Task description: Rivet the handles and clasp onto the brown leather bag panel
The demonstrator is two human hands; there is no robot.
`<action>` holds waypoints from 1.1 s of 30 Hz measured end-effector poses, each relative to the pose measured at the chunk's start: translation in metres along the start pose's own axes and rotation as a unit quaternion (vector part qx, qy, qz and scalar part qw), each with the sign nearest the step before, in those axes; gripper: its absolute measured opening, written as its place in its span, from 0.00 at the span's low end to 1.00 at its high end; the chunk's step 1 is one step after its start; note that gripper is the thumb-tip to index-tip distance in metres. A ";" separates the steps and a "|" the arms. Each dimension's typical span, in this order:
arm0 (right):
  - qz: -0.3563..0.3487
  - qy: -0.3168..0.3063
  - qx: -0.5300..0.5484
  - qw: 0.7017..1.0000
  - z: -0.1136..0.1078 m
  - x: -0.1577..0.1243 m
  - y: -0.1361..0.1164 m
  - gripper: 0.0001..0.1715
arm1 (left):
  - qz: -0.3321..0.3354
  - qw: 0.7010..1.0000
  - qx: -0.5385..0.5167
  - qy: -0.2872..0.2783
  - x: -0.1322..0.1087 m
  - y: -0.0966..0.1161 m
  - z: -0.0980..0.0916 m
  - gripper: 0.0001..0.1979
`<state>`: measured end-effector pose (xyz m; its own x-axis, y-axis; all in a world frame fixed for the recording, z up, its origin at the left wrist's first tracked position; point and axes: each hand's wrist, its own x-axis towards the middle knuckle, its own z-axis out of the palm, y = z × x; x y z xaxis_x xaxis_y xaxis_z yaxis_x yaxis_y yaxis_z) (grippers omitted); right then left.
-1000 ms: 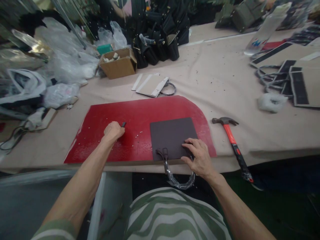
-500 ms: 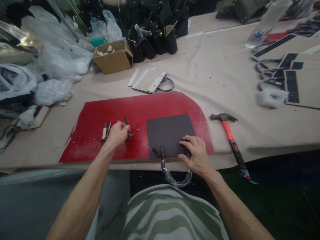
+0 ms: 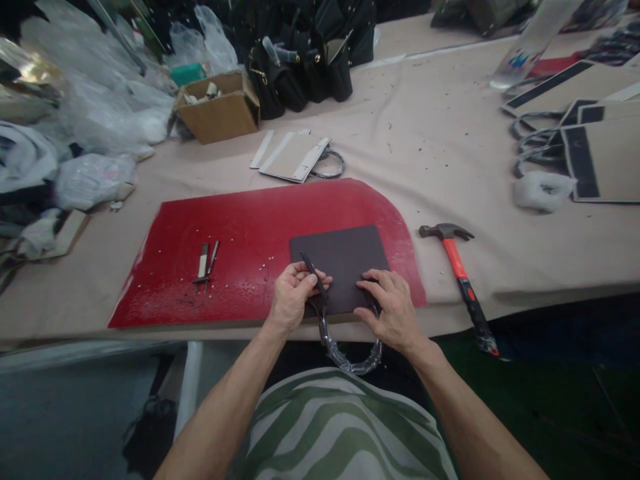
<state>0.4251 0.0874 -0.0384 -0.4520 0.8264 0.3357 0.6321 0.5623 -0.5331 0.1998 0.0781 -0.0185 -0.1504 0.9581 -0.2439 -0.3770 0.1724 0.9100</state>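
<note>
since half a second earlier, the left hand had come right, off the bare stretch of red board and over to the dark panel, bringing a slim dark tool with it; the right hand had stayed about where it was on the panel.

going left to right: clear plastic bags sat heaped at the far left, then a cardboard box with small pale bits inside; nearer in, a pronged metal tool and a thin metal rod lay side by side on the red board; next came the left hand, thumb and fingers pinched around the slim dark tool, over the lower left of the dark panel; couldn't tell if the tip touched it; the panel lay flat on the board's right part, its plastic-wrapped handle hanging past the table's near edge; the right hand rested at the panel's right side, thumb apart from the fingers, couldn't tell if it gripped anything; a claw hammer lay just right of the board.
</note>
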 end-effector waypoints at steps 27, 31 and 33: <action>0.005 0.004 0.001 1.000 -0.001 -0.001 -0.002 0.20 | 0.165 0.957 0.230 -0.058 -0.019 -0.014 -0.003 0.09; 0.008 0.003 0.003 1.000 -0.001 -0.001 -0.002 0.19 | 0.204 0.940 0.265 -0.066 -0.020 -0.023 -0.002 0.08; 0.007 0.005 0.004 1.000 0.000 -0.001 -0.002 0.19 | 0.222 0.931 0.282 -0.066 -0.020 -0.025 -0.003 0.09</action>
<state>0.4247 0.0856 -0.0374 -0.4372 0.8341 0.3364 0.6324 0.5511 -0.5445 0.2093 0.0536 -0.0377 -0.0499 0.9768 0.2081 0.2415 -0.1904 0.9515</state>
